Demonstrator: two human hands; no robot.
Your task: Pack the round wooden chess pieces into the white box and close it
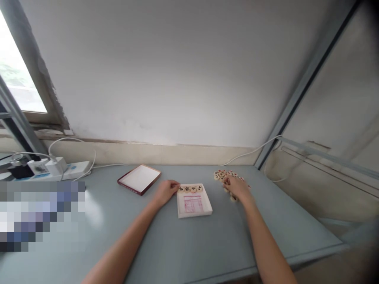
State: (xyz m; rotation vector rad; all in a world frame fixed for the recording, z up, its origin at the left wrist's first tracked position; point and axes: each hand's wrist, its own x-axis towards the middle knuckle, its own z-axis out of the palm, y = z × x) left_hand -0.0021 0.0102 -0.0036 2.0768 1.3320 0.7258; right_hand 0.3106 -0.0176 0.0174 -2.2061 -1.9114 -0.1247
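My left hand (169, 189) is closed at the upper left corner of a white box (195, 215), its fingertips gripping the rim. Along the box's far side lies a row of several round Chinese chess pieces (193, 189) with dark characters. Pink line marks show on the bare floor of the box. To the right, my right hand (237, 186) reaches into a loose pile of Chinese chess pieces (220, 174), some marked red and some dark. Its fingers are pinched on a piece at the pile's near left side, partly hidden by the hand.
A box lid (141, 192) with dark red sides lies inside-up left of the white box. Farther left are a power strip (77, 169) with plugs and white cables. The wall bounds the desk (183, 248) at the back, with a metal post (274, 130) at the right.
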